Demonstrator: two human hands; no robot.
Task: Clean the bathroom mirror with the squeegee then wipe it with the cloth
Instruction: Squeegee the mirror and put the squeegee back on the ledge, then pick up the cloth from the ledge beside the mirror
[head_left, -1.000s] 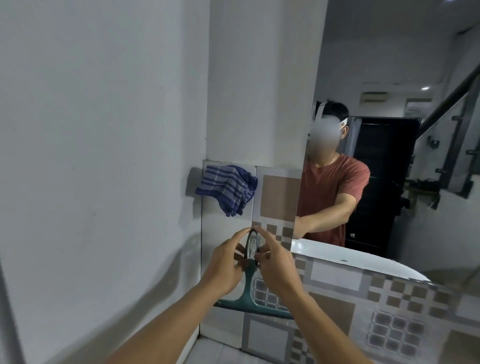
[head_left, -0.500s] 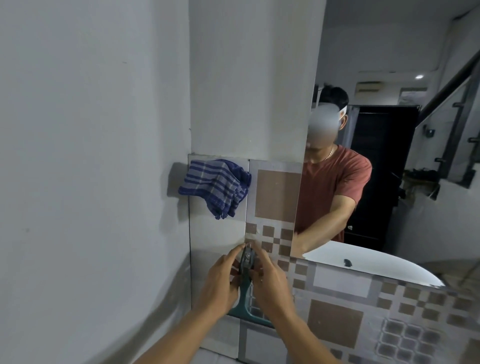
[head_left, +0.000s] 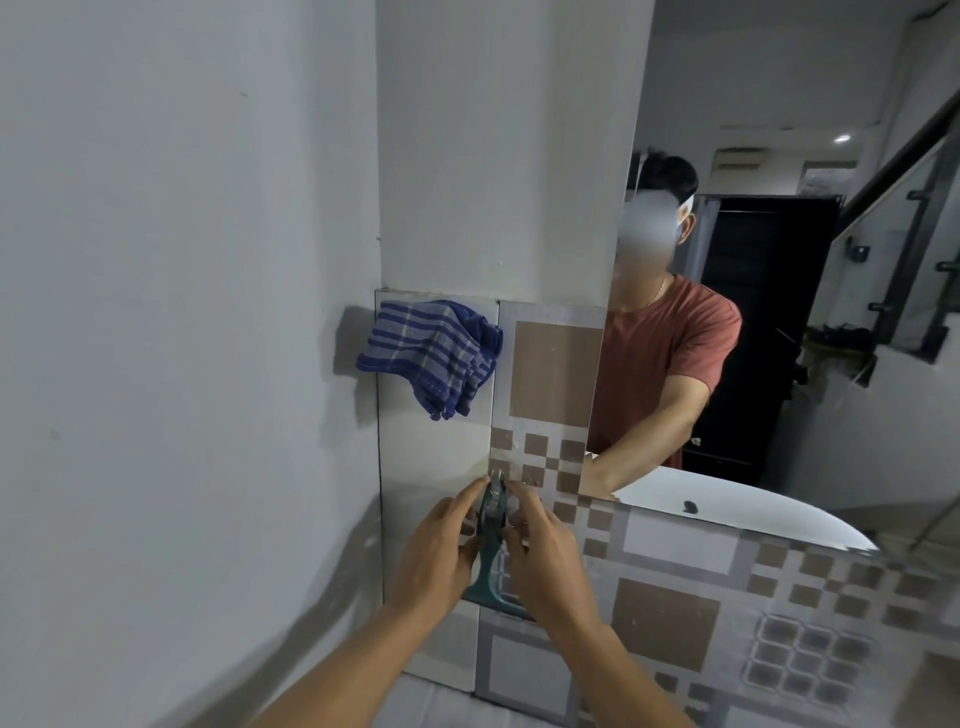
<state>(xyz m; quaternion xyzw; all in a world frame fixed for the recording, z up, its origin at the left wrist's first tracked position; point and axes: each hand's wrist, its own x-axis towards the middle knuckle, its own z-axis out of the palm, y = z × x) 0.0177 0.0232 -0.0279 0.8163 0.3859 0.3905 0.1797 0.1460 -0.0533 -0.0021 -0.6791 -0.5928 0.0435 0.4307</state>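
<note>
Patterned brown-and-grey tiles (head_left: 556, 369) fill the wall straight ahead of you, boxed in by a plain white wall (head_left: 171, 312) close on your left. Nearest you, your two forearms reach up from the bottom edge, where they are cut off. Your left hand (head_left: 436, 556) and right hand (head_left: 545, 561) meet around the one squeegee (head_left: 491, 540), a dark green tool standing upright against the tiles; fingers of both hands are curled onto its handle from either side, their tips pinched at its top end. Your hands hide most of its blade, and whatever sits at the handle's top is too small to make out. Above and to the left, one blue striped cloth (head_left: 431, 353) hangs bunched at the tiles' upper corner, well apart from your hands. Farther right, the mirror (head_left: 779, 322) runs off the frame's right side, its left edge touching the tiles.
</note>
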